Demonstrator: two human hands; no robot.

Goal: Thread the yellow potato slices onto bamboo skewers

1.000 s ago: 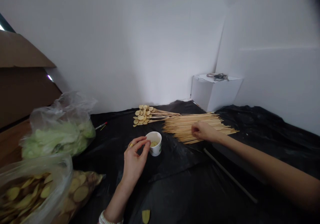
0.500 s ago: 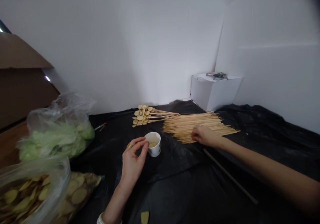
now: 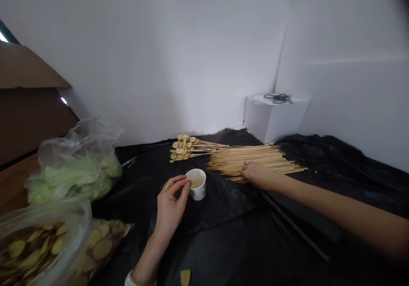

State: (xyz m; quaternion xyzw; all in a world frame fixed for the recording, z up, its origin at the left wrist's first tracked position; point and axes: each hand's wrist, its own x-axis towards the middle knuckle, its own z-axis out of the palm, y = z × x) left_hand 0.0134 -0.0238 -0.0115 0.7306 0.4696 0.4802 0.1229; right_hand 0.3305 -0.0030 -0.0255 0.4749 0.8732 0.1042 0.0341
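My left hand is closed at the left rim of a small white paper cup, thumb and fingers pinched at its edge. Pale potato slices lie inside the cup. Over the near edge of a wide pile of bamboo skewers, my right hand reaches down with its fingers drawn together on the sticks; the fingertips are partly hidden. Behind the cup lies a bundle of skewers tipped with round potato slices, their sticks pointing right.
On the left sit a clear bag of pale green leaves, an open bag of potato slices and another slice-filled bag. A pen, a loose slice, a dark rod and a white box are also around.
My right hand has shifted slightly left along the near edge of the skewer pile. My left hand and the cup have stayed put.
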